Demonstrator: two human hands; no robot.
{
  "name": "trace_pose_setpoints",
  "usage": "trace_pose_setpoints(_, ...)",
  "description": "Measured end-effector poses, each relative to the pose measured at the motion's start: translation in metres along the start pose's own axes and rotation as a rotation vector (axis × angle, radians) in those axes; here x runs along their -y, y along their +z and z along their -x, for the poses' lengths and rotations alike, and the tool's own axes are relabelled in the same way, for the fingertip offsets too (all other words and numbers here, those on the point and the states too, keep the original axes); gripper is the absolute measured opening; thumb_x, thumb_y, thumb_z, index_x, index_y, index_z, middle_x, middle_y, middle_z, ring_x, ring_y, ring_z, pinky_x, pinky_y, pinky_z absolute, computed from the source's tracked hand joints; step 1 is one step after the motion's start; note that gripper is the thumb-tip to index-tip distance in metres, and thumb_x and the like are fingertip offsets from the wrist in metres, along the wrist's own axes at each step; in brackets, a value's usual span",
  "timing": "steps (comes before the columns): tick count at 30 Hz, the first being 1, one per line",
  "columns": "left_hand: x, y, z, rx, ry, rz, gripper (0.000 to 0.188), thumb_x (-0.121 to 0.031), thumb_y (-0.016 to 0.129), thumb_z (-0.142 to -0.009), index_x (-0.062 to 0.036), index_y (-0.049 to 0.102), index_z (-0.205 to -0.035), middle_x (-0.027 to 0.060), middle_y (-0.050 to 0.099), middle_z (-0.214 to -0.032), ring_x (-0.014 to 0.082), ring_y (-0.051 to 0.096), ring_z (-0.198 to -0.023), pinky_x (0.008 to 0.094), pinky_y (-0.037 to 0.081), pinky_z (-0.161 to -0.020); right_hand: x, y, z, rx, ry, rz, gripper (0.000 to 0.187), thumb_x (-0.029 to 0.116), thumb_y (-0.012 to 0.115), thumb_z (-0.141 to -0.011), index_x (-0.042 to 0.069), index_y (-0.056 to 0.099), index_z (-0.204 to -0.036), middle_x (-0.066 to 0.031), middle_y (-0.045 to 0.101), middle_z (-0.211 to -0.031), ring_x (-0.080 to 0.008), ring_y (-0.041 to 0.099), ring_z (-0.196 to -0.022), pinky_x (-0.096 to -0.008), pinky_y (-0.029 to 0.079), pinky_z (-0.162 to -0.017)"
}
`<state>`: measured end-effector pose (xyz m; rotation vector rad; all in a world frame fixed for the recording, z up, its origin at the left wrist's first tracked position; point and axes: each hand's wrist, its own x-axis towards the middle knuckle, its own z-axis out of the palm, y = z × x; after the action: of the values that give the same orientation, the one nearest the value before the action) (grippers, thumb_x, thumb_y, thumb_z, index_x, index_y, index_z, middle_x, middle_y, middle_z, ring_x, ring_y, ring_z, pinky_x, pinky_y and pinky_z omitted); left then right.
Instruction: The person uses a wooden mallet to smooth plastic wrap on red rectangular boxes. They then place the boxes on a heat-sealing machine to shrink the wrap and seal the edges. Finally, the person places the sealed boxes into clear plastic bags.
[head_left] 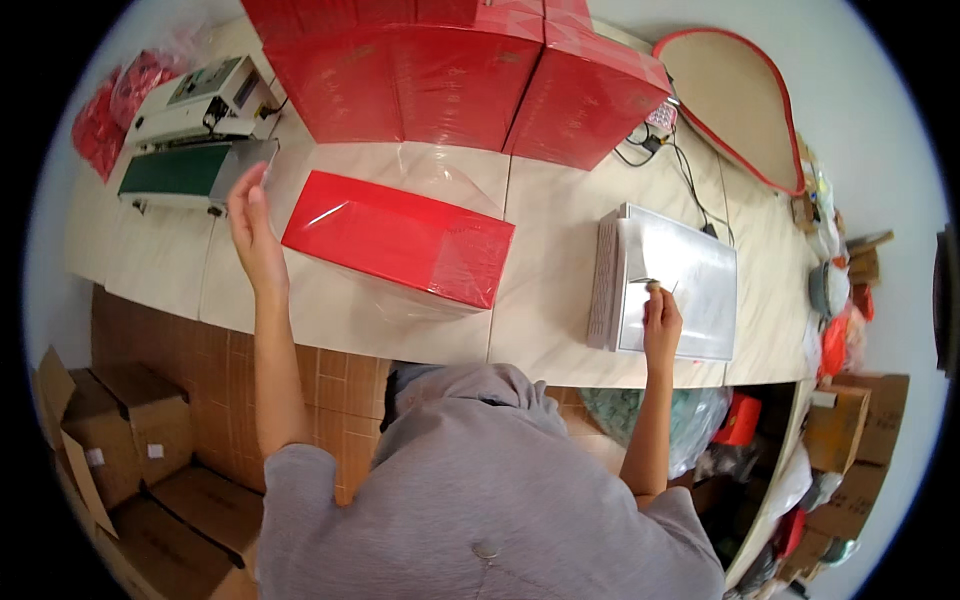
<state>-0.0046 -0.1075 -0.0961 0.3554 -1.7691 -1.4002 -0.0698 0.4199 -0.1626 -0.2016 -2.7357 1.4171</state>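
Note:
My left hand (257, 228) is raised at the table's front left, fingers stretched out and holding nothing. It is between a red oblong box (385, 232) and a sealing machine with a green belt (170, 172). The red box lies slantwise, with clear plastic film (445, 175) spreading loosely around it. My right hand (662, 325) is over a flat silver metal box (700, 285). Its fingertips pinch a small brownish piece (653, 286) at the silver box's top; the fingers partly hide it, and I cannot tell what it is.
Film-wrapped red boxes (465, 85) stand stacked at the back. Black cables (690, 175) run behind the silver box. A red-rimmed tan panel (735, 95) leans at the far right. Cardboard cartons (140, 440) are on the floor at left; cluttered shelves (770, 520) are at right.

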Motion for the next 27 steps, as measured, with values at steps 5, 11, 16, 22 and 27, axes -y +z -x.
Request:
trace_pose_setpoints(5, -0.076, 0.037, -0.005, 0.332, 0.455, -0.279, 0.032, -0.009, 0.065, -0.085, -0.0053, 0.059, -0.115, 0.0111, 0.056, -0.126, 0.0239, 0.049, -0.122, 0.0366, 0.034, -0.105, 0.127, 0.002, 0.024, 0.416, -0.455, -0.049, 0.022, 0.017, 0.062, -0.091, -0.002, 0.064, -0.102, -0.0034, 0.057, -0.065, -0.0108, 0.05, -0.055, -0.0244, 0.04, -0.052)
trace_pose_setpoints(11, -0.098, 0.088, -0.007, 0.794, 0.61, -0.45, 0.047, -0.02, 0.075, -0.073, -0.0107, 0.061, -0.117, 0.005, 0.057, -0.126, 0.0252, 0.046, -0.124, 0.0403, 0.034, -0.106, 0.201, 0.028, 0.013, 0.506, -0.821, 0.229, 0.016, 0.015, 0.066, -0.087, 0.0, 0.066, -0.093, -0.0132, 0.063, -0.07, -0.0289, 0.058, -0.053, -0.0352, 0.044, -0.048)
trace_pose_setpoints(16, -0.091, 0.105, -0.012, 0.901, 0.651, -0.488, 0.049, -0.021, 0.076, -0.071, -0.0106, 0.062, -0.117, 0.0074, 0.058, -0.122, 0.0249, 0.047, -0.121, 0.0394, 0.034, -0.104, 0.21, 0.037, 0.004, 0.493, -0.881, 0.266, 0.016, 0.016, 0.064, -0.088, 0.001, 0.066, -0.091, -0.0138, 0.064, -0.072, -0.0306, 0.06, -0.056, -0.0365, 0.046, -0.05)
trace_pose_setpoints(22, -0.097, 0.115, -0.017, 1.079, 0.655, -0.516, 0.025, -0.017, 0.074, -0.073, -0.0092, 0.067, -0.095, 0.0039, 0.064, -0.096, 0.0208, 0.055, -0.102, 0.0369, 0.037, -0.095, 0.208, 0.039, 0.002, 0.471, -0.888, 0.244, 0.015, 0.017, 0.064, -0.088, 0.002, 0.067, -0.09, -0.0129, 0.065, -0.073, -0.0317, 0.06, -0.058, -0.037, 0.048, -0.051)
trace_pose_setpoints(27, -0.096, 0.114, -0.01, 1.045, 0.824, -0.515, 0.01, -0.016, 0.07, -0.075, -0.0096, 0.065, -0.08, 0.0007, 0.061, -0.081, 0.0175, 0.057, -0.09, 0.0364, 0.038, -0.09, 0.208, 0.04, 0.001, 0.465, -0.902, 0.231, 0.017, 0.019, 0.062, -0.089, 0.003, 0.067, -0.09, -0.0126, 0.065, -0.073, -0.032, 0.061, -0.061, -0.0369, 0.048, -0.053)
